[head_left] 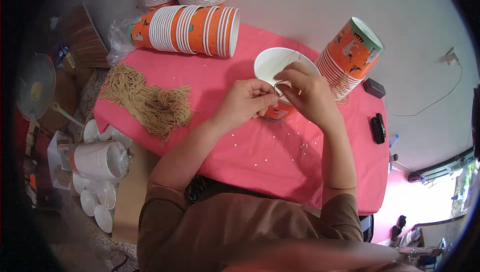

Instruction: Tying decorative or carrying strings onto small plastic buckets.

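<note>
In front of me stands an orange paper bucket [265, 62] with a white inside, its mouth tipped toward me. My left hand [245, 103] is closed in a pinch at its near rim. My right hand [311, 94] is bent over the same rim, its fingertips drawn together close to the left ones. Between the fingertips runs a short loop of thin string [278, 84], held from both sides. Another thin strand [295, 54] shows at the bucket's far rim. Fingers cover part of the bucket's front.
A bundle of tan strings [150, 102] lies on the pink tablecloth [220, 149] at left. Nested orange buckets [185, 29] lie behind it; another stack [345, 59] stands at right, near a black box [374, 88] and a black object [378, 128]. White dots are scattered nearby.
</note>
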Available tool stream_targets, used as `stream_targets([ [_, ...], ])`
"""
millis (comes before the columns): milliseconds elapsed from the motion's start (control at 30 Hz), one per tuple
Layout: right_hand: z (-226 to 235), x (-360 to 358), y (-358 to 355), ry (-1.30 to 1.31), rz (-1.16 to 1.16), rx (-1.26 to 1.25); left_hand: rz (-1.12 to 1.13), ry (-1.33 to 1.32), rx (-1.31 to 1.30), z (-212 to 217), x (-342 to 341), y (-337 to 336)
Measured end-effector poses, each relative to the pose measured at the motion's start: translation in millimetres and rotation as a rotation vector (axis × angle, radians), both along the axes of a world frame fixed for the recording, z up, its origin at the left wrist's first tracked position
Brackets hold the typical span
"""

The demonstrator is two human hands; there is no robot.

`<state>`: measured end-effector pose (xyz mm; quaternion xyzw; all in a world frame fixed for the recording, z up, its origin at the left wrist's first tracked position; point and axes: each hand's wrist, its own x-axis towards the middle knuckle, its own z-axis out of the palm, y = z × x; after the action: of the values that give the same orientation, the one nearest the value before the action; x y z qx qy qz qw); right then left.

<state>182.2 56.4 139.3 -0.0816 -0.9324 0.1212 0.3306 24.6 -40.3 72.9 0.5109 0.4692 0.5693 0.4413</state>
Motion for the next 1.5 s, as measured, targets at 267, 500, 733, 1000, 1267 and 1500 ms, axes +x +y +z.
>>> stream_targets([
  [267,-7,5,-4,0.034,0.084,0.032,-0.09,-0.338,-0.032,-7,-11,-1],
  [500,-5,11,-1,0.073,0.046,0.121,-0.033,-0.185,-0.021,-8,-9,-4],
  [733,14,21,-8,0.001,0.084,0.115,0.032,-0.111,0.164,-14,-10,-8],
  [1000,-8,3,-2,-0.012,0.085,0.119,-0.029,-0.227,0.048,-12,-1,-9],
  [1267,-12,4,-3,-0.04,0.112,-0.241,0.037,-0.233,0.129,-18,4,-6],
  [1500,-18,3,2,-0.195,0.1,-0.619,0.233,0.123,0.366,-26,7,-4],
])
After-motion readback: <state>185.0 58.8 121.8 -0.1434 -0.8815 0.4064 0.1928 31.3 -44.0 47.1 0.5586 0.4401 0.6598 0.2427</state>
